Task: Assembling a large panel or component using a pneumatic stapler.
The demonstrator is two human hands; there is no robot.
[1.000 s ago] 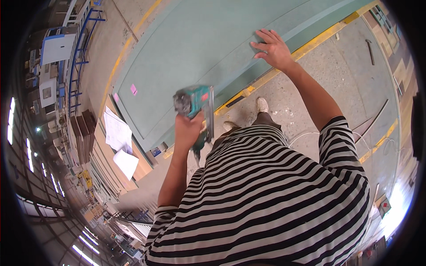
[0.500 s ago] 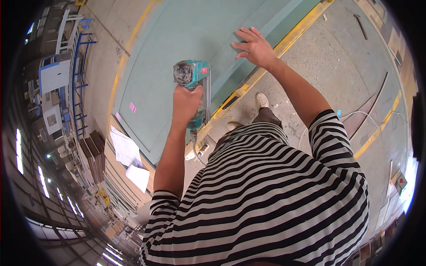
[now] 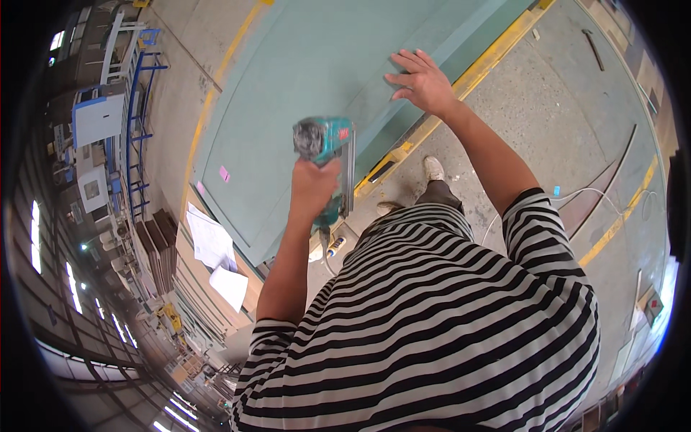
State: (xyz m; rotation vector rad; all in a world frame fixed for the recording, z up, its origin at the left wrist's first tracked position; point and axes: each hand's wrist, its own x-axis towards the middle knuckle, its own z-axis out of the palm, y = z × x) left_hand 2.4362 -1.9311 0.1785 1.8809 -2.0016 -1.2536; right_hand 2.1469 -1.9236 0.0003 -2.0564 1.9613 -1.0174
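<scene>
My left hand (image 3: 314, 189) is wrapped round the handle of a teal pneumatic nail gun (image 3: 332, 138) with a grey magazine and a dusty, dark round head. An air hose (image 3: 325, 252) runs from the base of its grip. The tool is over a large grey-green panel (image 3: 288, 79); whether its nose touches the surface I cannot tell. My right hand (image 3: 423, 83) rests with spread fingers on the raised strip along the panel's near edge, holding nothing.
A yellow-edged support (image 3: 489, 68) runs under the panel's near side. White paper sheets (image 3: 212, 241) lie by its left end, and pink slips (image 3: 224, 173) on it. A glue bottle (image 3: 336, 246) stands below. Rightward on the floor are a hammer (image 3: 594, 49) and a hose (image 3: 586, 191).
The nail gun in my left hand has shifted slightly back toward me and looks blurred. My right hand stays spread on the panel edge. The whole view has shifted a little.
</scene>
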